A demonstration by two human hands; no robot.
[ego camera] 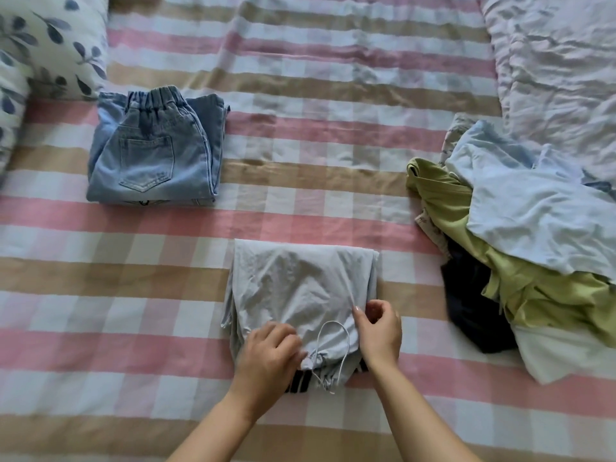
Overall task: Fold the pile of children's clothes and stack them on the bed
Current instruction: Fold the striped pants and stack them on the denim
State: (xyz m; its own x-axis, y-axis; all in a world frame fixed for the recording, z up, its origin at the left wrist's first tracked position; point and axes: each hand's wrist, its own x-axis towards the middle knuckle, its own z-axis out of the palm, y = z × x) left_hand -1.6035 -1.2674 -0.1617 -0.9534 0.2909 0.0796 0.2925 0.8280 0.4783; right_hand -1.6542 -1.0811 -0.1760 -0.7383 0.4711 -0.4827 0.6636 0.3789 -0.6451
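Light grey drawstring trousers (300, 285) lie folded on the checked bed sheet (133, 295) in front of me, waistband toward me, white cord looped on top. My left hand (270, 358) pinches the fabric near the waistband at the left. My right hand (380, 331) pinches a fold of the fabric at the right edge. Folded blue denim jeans (153, 148) rest at the far left on top of another folded piece. An unfolded pile (520, 235) of pale blue, green, dark navy and white clothes lies at the right.
A leaf-print pillow (40, 45) sits at the far left corner. A crumpled white quilt (553, 68) covers the far right of the bed. Open sheet lies between the jeans, the trousers and the pile.
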